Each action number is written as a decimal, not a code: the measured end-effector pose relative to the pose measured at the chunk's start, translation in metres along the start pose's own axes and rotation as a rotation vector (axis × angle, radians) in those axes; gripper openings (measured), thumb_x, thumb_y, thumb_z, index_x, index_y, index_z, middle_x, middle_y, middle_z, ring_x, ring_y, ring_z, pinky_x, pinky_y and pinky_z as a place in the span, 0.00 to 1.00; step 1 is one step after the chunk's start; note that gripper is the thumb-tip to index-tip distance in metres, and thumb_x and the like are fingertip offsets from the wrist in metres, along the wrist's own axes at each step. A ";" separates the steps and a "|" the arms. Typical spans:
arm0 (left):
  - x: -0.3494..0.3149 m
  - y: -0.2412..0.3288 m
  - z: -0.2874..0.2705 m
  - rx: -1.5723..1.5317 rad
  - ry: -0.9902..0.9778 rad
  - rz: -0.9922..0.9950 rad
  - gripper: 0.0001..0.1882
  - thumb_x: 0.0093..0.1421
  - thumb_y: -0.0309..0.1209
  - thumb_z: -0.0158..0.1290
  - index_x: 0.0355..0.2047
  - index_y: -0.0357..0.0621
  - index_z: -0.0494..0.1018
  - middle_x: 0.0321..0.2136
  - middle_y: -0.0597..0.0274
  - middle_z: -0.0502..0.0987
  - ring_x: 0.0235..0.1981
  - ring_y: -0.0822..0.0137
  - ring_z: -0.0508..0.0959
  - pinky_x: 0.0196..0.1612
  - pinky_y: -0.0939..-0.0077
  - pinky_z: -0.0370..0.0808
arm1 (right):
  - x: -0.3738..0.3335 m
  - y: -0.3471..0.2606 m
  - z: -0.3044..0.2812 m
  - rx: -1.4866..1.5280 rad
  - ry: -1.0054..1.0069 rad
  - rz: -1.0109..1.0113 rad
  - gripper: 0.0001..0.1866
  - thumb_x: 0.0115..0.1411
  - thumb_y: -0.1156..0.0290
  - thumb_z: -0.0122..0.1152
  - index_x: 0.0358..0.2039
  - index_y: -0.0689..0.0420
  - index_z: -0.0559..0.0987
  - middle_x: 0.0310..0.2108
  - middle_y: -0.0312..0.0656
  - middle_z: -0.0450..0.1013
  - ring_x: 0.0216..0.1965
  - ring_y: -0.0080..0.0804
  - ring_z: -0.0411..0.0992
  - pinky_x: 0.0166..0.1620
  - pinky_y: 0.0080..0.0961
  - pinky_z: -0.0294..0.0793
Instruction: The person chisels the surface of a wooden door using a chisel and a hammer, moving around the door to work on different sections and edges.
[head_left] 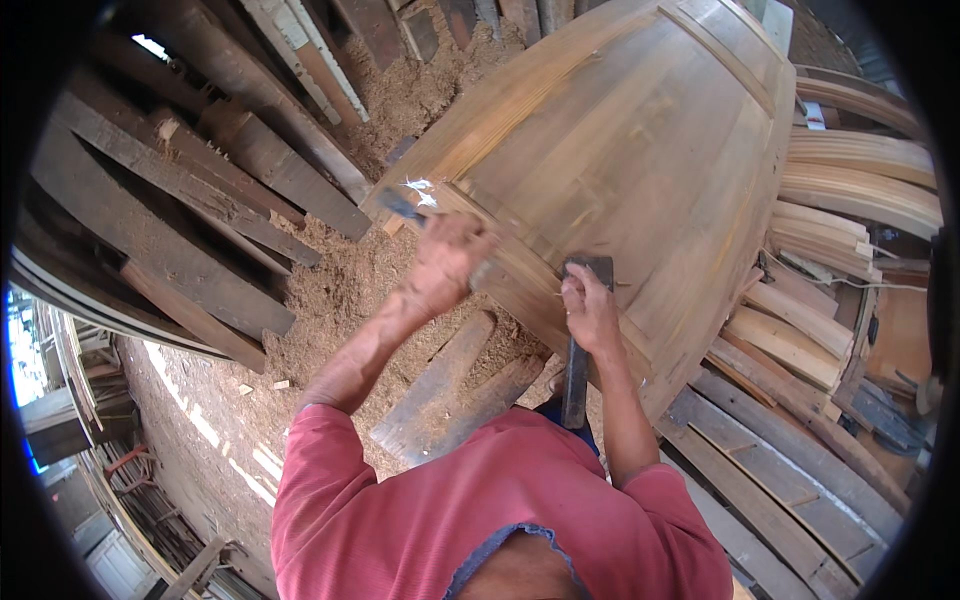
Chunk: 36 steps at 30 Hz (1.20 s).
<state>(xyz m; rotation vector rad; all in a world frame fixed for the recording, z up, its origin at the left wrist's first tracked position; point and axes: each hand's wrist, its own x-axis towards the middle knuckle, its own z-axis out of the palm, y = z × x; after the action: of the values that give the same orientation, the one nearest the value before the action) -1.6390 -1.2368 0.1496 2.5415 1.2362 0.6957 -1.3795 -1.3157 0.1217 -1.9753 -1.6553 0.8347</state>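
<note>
A large wooden door panel (640,160) of joined boards lies before me, with a raised batten across its near end. My left hand (455,255) is closed around a short tool with a dark, blurred blade (400,205); its exact kind is unclear. That blade is over the panel's left corner, beside a bright white patch. My right hand (592,312) is closed on a long dark bar-like tool (577,385) with a wider block at its far end. This tool reaches from the panel's near edge back towards my body. Fingers and blur hide parts of both grips.
Dark weathered planks (170,210) lean on the left. Wood shavings (345,270) cover the ground there. Two worn boards (440,390) lie below my left arm. Curved timber pieces (860,185) are stacked at the right, above long boards (790,480).
</note>
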 end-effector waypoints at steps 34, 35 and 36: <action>-0.266 0.049 0.067 -0.162 -0.262 -1.076 0.29 0.64 0.49 0.48 0.60 0.44 0.69 0.57 0.53 0.72 0.58 0.50 0.68 0.60 0.51 0.63 | 0.251 -0.096 0.200 0.092 -0.238 -0.799 0.17 0.60 0.77 0.60 0.49 0.52 0.82 0.48 0.42 0.79 0.51 0.41 0.76 0.55 0.35 0.74; -0.264 0.049 0.067 -0.163 -0.268 -1.066 0.29 0.64 0.49 0.48 0.59 0.44 0.70 0.57 0.53 0.72 0.58 0.50 0.69 0.60 0.51 0.63 | 0.258 -0.082 0.209 0.130 -0.209 -0.801 0.17 0.60 0.77 0.60 0.49 0.52 0.82 0.47 0.42 0.79 0.50 0.41 0.76 0.53 0.34 0.74; -0.262 0.047 0.066 -0.158 -0.267 -1.065 0.28 0.64 0.48 0.48 0.59 0.44 0.70 0.56 0.53 0.73 0.58 0.50 0.69 0.60 0.51 0.63 | 0.263 -0.075 0.217 0.175 -0.186 -0.812 0.17 0.59 0.78 0.60 0.49 0.52 0.83 0.46 0.42 0.80 0.49 0.40 0.77 0.52 0.34 0.75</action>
<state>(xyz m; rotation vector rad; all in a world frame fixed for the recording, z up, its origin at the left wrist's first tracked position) -1.7129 -1.4720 0.0288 1.4223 1.9943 0.1699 -1.5540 -1.0550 -0.0319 -0.9674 -2.1492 0.7993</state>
